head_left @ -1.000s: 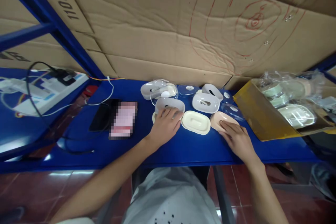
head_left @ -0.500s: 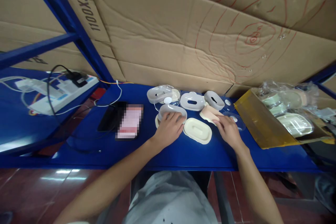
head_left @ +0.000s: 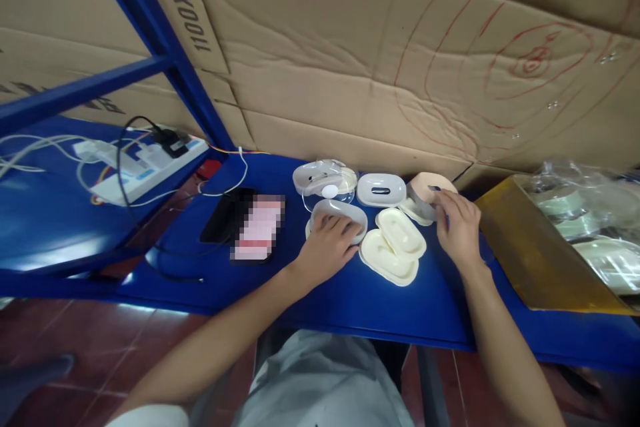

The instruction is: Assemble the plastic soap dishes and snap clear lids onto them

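My left hand point(head_left: 326, 245) has its fingers curled over the near rim of a grey oval shell point(head_left: 354, 211), with part of a cream piece under it. On the other side, my right hand point(head_left: 459, 223) pinches a pink oval shell point(head_left: 425, 181) with a dark slot in its top; a grey wall shows below the pink. Between my hands lie two overlapping cream oval trays, the upper one point(head_left: 404, 232) resting on the lower one point(head_left: 387, 265). Behind them is a grey slotted oval shell point(head_left: 370, 192). A clear plastic cover point(head_left: 345, 181) leans over another grey shell point(head_left: 301, 180).
A phone point(head_left: 259, 230) with a blurred screen lies left beside a black device point(head_left: 220, 223). A power strip point(head_left: 120, 183) with cables sits further left. At right stands an open cardboard box point(head_left: 520, 253) of wrapped parts. Cardboard sheets point(head_left: 320, 60) wall the back of the blue table point(head_left: 345, 310).
My right hand has moved back from the cream tray area and now holds the pink shell by the rear grey one. A second cream tray now overlaps the first. My left hand stays on its shell.
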Demonstrator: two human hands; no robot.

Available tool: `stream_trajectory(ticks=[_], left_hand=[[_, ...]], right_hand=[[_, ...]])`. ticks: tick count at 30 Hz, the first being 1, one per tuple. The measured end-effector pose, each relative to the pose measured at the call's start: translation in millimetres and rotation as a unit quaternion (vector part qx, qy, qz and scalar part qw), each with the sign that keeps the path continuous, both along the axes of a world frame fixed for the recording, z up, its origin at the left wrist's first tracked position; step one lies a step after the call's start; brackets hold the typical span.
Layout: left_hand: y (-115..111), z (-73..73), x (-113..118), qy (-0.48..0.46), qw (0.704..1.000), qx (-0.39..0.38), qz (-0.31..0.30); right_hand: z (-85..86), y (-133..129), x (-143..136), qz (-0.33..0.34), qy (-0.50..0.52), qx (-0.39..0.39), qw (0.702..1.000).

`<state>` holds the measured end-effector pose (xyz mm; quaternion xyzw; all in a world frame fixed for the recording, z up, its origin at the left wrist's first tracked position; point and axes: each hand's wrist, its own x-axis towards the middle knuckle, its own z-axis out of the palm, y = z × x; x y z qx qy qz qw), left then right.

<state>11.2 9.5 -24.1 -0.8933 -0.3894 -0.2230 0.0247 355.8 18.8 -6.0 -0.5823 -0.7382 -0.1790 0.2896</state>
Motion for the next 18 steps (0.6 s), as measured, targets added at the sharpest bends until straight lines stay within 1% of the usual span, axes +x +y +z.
stream_trajectory(ticks=[2, 4, 5, 7, 9, 11, 13, 16, 18], left_hand=[[0, 1.5, -2, -0.003, 1.0, -0.002, -0.002], [1, 4.2, -4, -0.012, 1.0, -0.004, -0.001], [2, 6.1, -5, -0.017, 1.0, -0.005, 0.003], [4, 10.9, -9, -0.039, 0.999, -0.004, 0.012], [7, 16.1, -14, -0.088, 0.996, 0.004, 0.014], [10, 20.0, -17, -0.151, 0.988, 0.018, 0.007], [13, 21.0, -17, -0.182, 0.983, 0.025, 0.001], [15, 15.8, -9, -0.138, 0.99, -0.003, -0.013], [14, 9.9, 0, -0.094, 0.995, -0.024, -0.034]], right_hand=[[2.5, -11, -15, 0.076, 0.01, -0.047, 0.996], [3.1, -20, -36, 0.167, 0.001, -0.116, 0.979], [2.1, -24, -47, 0.199, -0.008, -0.143, 0.969], [-1.9, -29, -67, 0.238, -0.031, -0.175, 0.955], [-6.0, -33, -77, 0.268, -0.04, -0.185, 0.945], [-7.1, -34, -76, 0.28, -0.035, -0.189, 0.941], [-4.6, -33, -69, 0.262, -0.031, -0.186, 0.947], [1.2, -31, -59, 0.2, -0.028, -0.146, 0.968], [2.3, -31, -61, 0.172, -0.024, -0.107, 0.979]])
